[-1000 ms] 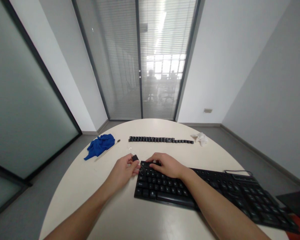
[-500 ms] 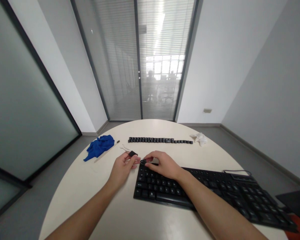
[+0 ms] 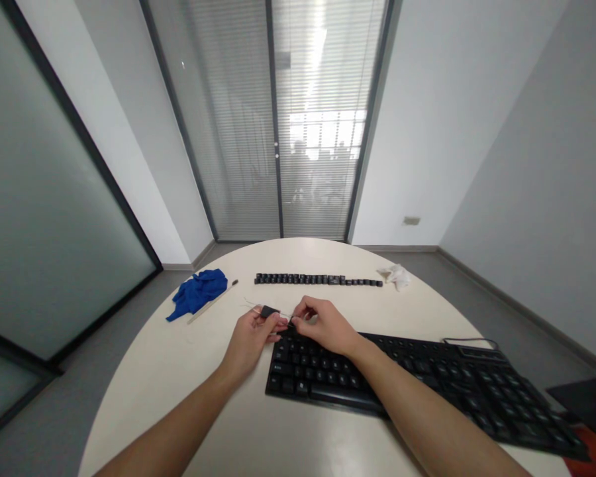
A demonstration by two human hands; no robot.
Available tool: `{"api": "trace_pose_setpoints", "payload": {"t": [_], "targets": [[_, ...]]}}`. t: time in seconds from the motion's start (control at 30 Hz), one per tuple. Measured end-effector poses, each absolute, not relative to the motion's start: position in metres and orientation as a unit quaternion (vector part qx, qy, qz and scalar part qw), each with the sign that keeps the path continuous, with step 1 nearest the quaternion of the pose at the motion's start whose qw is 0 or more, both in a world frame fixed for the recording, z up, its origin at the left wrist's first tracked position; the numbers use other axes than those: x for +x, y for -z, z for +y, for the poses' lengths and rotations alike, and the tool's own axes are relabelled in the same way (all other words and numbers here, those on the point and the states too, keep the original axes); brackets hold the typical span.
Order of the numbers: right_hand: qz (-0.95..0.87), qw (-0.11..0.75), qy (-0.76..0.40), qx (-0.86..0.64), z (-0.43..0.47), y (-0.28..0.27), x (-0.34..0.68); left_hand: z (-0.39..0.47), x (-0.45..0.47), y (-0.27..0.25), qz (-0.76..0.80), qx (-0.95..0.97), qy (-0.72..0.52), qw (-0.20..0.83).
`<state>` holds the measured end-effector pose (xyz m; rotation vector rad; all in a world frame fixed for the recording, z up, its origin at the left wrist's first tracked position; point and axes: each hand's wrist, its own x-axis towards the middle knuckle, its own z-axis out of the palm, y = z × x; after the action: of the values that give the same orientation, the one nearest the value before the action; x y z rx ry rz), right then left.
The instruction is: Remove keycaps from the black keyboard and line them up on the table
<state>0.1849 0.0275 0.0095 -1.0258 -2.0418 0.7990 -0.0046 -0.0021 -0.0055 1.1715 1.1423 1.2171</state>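
Observation:
My left hand (image 3: 246,333) is closed around a wire keycap puller (image 3: 269,311). The puller has a black middle, and thin wires stick out at both ends. Just right of it, the fingers of my right hand (image 3: 328,324) pinch a small black keycap (image 3: 291,322) at the puller's right-hand wires. My fingers mostly cover the keycap, so I cannot tell whether the wires still grip it. Both hands are over the upper left corner of a black keyboard (image 3: 322,368), and my right forearm crosses above its keys.
Beyond my hands lies a line of loose black keycaps (image 3: 302,279). At the left are a blue cloth (image 3: 198,291) and a brush with a pale handle (image 3: 211,304). A crumpled white tissue (image 3: 398,276) lies at the right, near the rounded table's (image 3: 218,424) edge.
The puller and my left hand have shifted slightly right. My right fingers have closed further over the keycap, which shows less now.

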Motion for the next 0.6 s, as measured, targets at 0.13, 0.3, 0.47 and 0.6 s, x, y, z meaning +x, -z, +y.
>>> {"api": "trace_pose_setpoints", "payload": {"t": [0.13, 0.3, 0.47, 0.6], "targets": [[-0.778, 0.352, -0.352, -0.383, 0.0303, -0.0047, 0.1862, -0.0039, -0.0006, 0.0057, 0.495, 0.486, -0.505, 0.513], [-0.781, 0.343, -0.366, -0.372, 0.0292, -0.0047, 0.1856, -0.0033, -0.0004, 0.0026, 0.504, 0.477, -0.516, 0.502], [-0.775, 0.348, -0.365, -0.382, 0.0272, -0.0054, 0.183, -0.0029, -0.0014, 0.0009, 0.531, 0.45, -0.515, 0.5], [-0.743, 0.357, -0.436, -0.362, 0.0282, -0.0028, 0.1814, -0.0017, -0.0018, 0.0033, 0.529, 0.449, -0.516, 0.502]]}}
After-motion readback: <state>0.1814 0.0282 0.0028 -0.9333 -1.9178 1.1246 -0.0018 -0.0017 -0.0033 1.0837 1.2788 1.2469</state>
